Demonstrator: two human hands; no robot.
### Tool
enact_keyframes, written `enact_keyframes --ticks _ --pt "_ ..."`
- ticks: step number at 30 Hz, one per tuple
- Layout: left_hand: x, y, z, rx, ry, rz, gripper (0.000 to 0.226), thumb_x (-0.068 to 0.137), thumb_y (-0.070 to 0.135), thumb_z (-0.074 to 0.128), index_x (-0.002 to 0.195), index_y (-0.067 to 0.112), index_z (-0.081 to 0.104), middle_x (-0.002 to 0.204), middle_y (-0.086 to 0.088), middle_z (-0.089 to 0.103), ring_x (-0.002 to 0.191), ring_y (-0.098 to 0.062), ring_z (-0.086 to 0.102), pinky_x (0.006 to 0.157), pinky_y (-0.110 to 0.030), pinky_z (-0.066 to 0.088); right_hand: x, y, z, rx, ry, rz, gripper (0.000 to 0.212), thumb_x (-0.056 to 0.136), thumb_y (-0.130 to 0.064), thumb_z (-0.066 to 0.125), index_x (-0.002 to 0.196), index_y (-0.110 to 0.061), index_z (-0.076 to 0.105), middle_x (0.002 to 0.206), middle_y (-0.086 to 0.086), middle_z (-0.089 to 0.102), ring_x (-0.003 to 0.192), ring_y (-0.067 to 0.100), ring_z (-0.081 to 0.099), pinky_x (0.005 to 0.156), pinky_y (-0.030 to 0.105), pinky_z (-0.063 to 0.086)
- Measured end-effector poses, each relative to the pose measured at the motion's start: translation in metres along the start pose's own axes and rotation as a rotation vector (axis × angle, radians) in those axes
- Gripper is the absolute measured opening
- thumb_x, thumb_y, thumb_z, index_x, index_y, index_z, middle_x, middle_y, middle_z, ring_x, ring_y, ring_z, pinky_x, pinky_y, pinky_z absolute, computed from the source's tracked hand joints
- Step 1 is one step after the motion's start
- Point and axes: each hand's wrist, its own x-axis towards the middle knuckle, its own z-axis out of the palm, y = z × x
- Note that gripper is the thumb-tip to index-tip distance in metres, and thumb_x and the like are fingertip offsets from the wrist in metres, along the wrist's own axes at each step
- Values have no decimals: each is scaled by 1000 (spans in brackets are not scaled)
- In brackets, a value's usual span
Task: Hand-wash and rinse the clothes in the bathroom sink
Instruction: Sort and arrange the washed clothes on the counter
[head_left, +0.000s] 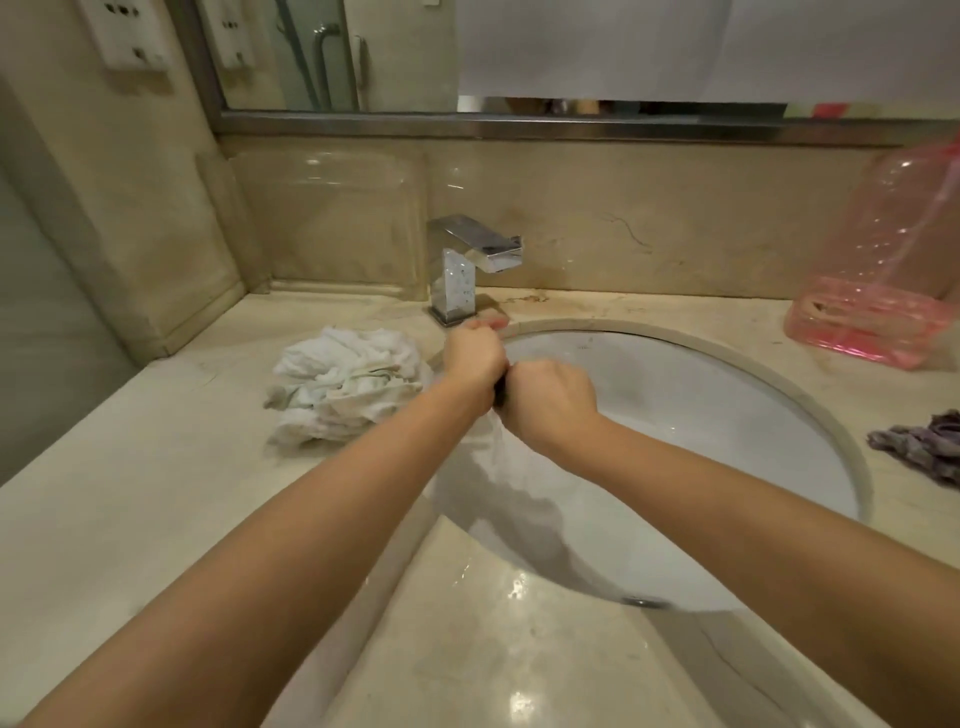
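My left hand (475, 358) and my right hand (550, 397) are fisted side by side over the left rim of the white oval sink (727, 410). Both grip a small dark cloth (500, 395), of which only a sliver shows between the fists. Water (496, 441) streams from below the hands into the basin. A crumpled white cloth (348, 384) lies on the counter left of the sink. A grey-purple cloth (924, 447) lies on the counter at the right edge. The chrome faucet (467, 265) stands behind my left hand.
A pink transparent bag (883, 291) leans against the back wall at the right. The beige marble counter (130, 493) runs around the sink. A mirror (571, 57) hangs above the backsplash. The drain (641, 601) sits at the basin's near side.
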Motion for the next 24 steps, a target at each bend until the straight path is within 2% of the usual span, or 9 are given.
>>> enact_keyframes --ticks 3,5,8,12,13,15,19,21,24 --pt "-3 32 -26 -15 -27 154 39 96 -1 33 112 8 67 61 -2 53 49 -13 44 53 -25 40 13 -16 -19 148 89 -25 23 92 -31 55 111 -19 60 98 5 66 94 27 62 65 31 40" --pt "-9 51 -49 -37 -35 303 29 98 1 38 112 9 63 50 3 52 48 -8 50 65 -25 47 24 -31 -35 279 121 -71 38 84 -33 66 118 -19 52 99 4 64 92 26 61 67 34 45" --pt "-20 71 -88 35 21 500 21 98 8 52 116 17 56 68 4 61 63 -2 60 73 -17 52 38 -53 -58 510 123 -123 63 73 -28 80 117 -15 37 105 3 57 92 25 55 72 38 46" --pt "-10 67 -140 259 245 532 32 92 6 59 123 15 55 102 4 60 98 -9 57 88 -19 48 40 -69 -63 750 -239 -233 90 69 -15 86 140 -13 31 122 2 43 111 17 46 82 25 41" --pt "-9 63 -148 254 272 513 33 92 4 57 124 13 55 104 2 59 100 -10 57 85 -16 46 38 -69 -60 779 -281 -247 86 72 -12 84 142 -14 33 127 4 44 111 16 46 81 23 43" --pt "-11 53 -158 242 292 491 30 92 1 55 121 10 55 106 -1 60 101 -11 57 80 -12 43 33 -70 -49 825 -203 -242 69 77 -8 78 137 -16 46 129 7 51 109 18 52 82 22 45" --pt "-22 40 -154 398 243 552 20 91 5 56 107 16 62 104 0 64 101 -13 60 88 -23 46 28 -73 -31 849 82 -63 46 83 -9 74 127 -15 62 99 -1 61 96 17 55 76 16 34" --pt "-26 33 -150 548 240 606 17 90 10 58 102 18 66 103 2 66 99 -13 59 89 -28 47 26 -81 -23 941 112 11 39 84 -9 73 122 -15 67 99 2 66 94 19 59 77 19 39" --pt "-28 22 -146 733 254 567 20 89 12 57 102 20 69 105 2 69 102 -17 61 91 -34 47 24 -92 -10 881 62 -39 26 92 -14 62 117 -19 70 104 7 71 99 22 63 83 29 46"
